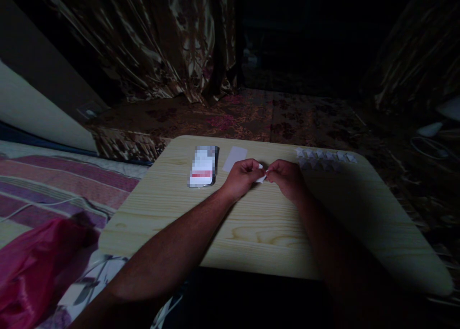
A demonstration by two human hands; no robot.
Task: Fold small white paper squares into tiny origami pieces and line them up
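Note:
Both hands meet above the far half of a light wood-grain table [266, 209]. My left hand [241, 179] pinches a small white piece of paper [260, 178] from the left. From the right, my right hand [286, 175] grips the same paper with its fingertips. Folded edges of it show between the fingers; the rest is hidden. Just beyond my left hand lies a flat white paper sheet [235, 158]. Several small folded white paper pieces [316, 153] stand in two rows at the far right of the table.
A phone [202, 167] with a lit, blurred screen lies left of the hands. At left is a bed with a striped cover [108, 180] and a pink cloth [43, 266]. Patterned curtains [187, 41] hang behind a fabric-covered ledge [230, 113]. The room is dim.

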